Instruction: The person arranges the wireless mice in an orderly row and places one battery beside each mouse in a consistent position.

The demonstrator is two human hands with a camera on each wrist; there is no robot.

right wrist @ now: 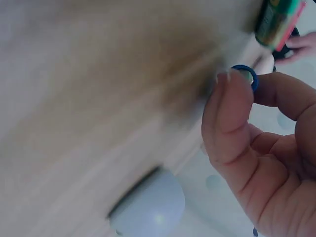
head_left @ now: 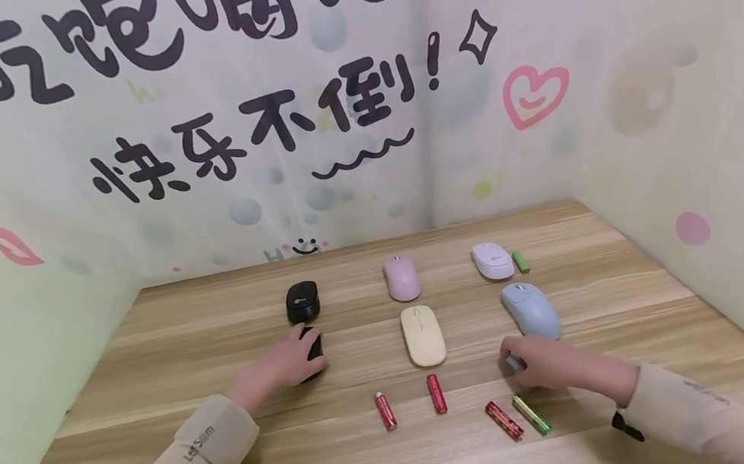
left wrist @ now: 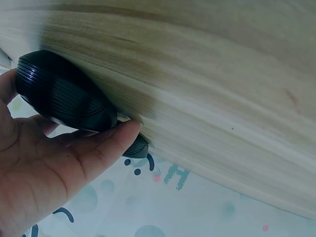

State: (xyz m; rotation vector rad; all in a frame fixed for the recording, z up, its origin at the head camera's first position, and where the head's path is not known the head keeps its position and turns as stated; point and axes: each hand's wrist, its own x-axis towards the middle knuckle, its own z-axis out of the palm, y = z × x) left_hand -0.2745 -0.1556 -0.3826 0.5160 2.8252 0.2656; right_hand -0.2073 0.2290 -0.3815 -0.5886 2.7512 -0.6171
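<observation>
My left hand grips a black computer mouse on the table, thumb and fingers at its sides. Just behind it sits a second black mouse. My right hand pinches a small blue battery between thumb and finger; mostly hidden, it shows a round blue-rimmed end in the right wrist view. A light blue mouse sits right behind that hand. In front of the hand lie a green battery and a red battery, side by side.
Between the hands are a cream mouse and two red batteries. Farther back stand a pink mouse and a pale lilac mouse, with a green battery beside the latter. Printed curtains enclose the wooden table.
</observation>
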